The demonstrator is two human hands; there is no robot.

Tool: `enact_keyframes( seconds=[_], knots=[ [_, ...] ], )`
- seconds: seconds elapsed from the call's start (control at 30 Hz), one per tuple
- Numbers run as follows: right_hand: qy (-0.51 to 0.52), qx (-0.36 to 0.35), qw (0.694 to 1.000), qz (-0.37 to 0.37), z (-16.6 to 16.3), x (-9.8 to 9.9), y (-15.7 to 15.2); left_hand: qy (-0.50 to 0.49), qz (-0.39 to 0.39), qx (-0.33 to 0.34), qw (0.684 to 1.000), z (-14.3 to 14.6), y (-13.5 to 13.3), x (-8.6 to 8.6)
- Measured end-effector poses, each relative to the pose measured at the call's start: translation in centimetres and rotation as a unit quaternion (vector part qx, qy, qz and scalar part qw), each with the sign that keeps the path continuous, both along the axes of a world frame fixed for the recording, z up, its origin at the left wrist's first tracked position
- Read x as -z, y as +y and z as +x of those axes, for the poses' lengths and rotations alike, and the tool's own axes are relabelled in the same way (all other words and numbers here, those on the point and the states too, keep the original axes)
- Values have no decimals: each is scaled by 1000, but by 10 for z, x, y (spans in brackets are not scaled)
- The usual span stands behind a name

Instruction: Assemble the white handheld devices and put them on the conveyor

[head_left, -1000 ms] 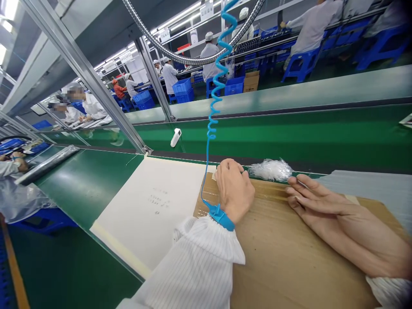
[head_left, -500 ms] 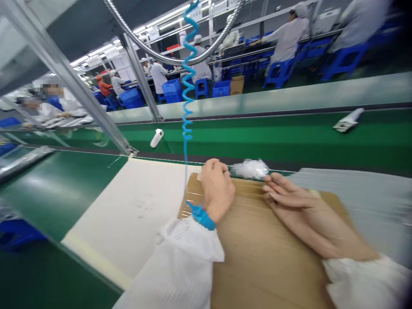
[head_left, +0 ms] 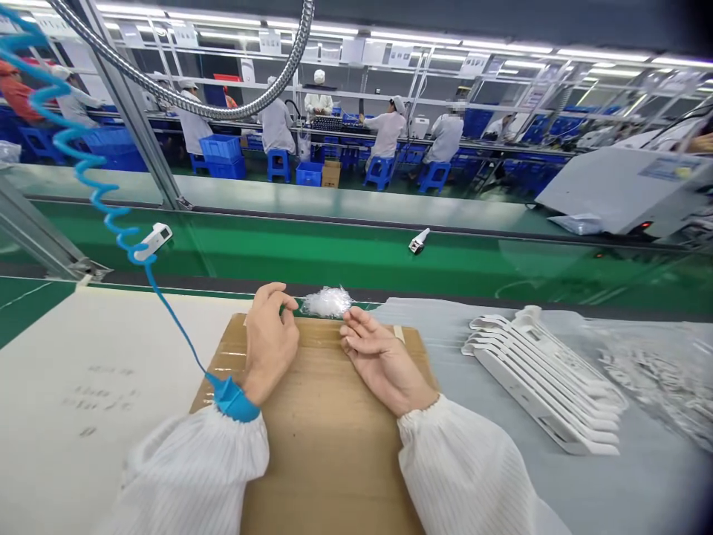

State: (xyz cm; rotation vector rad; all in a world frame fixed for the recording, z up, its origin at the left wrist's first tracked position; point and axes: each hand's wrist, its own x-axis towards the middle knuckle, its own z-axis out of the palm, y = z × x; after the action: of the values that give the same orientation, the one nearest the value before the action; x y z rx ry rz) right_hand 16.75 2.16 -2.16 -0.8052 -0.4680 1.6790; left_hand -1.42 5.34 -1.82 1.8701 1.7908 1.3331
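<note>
My left hand point(head_left: 271, 338), with a blue wrist strap point(head_left: 236, 400) on a coiled cord, hovers over the far left part of a brown cardboard sheet point(head_left: 328, 453). Its fingers are loosely bent and apart, and nothing shows in them. Over the far right part of the cardboard is my right hand point(head_left: 387, 364), palm turned inward, fingers half curled with no object visible. Just beyond the cardboard, between the two hands, lies a crumpled clump of clear plastic film point(head_left: 327, 302); my right fingertips are close to it, and I cannot tell whether they touch.
White plastic frames point(head_left: 549, 379) lie stacked in a row at the right, beside a clear bag of small white parts point(head_left: 662, 371). On the green conveyor belt point(head_left: 312, 249) sit a white device point(head_left: 153, 241) and another white piece point(head_left: 419, 241). Co-workers sit at benches beyond.
The view has swung to the right, bringing the stacked white frames and the bag of parts into sight. My hands keep about the same place over the cardboard.
</note>
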Motion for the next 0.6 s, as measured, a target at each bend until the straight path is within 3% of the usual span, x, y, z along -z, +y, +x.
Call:
enact_keyframes(
  seconds=[0.33,0.6],
  knots=[
    [-6,1,1000,-13,1,3,2,-18,35,25,999,-1,1,2],
    [6,-9,999,31,-1,7,2,-3,60,33,998,-2,1,1]
  ],
)
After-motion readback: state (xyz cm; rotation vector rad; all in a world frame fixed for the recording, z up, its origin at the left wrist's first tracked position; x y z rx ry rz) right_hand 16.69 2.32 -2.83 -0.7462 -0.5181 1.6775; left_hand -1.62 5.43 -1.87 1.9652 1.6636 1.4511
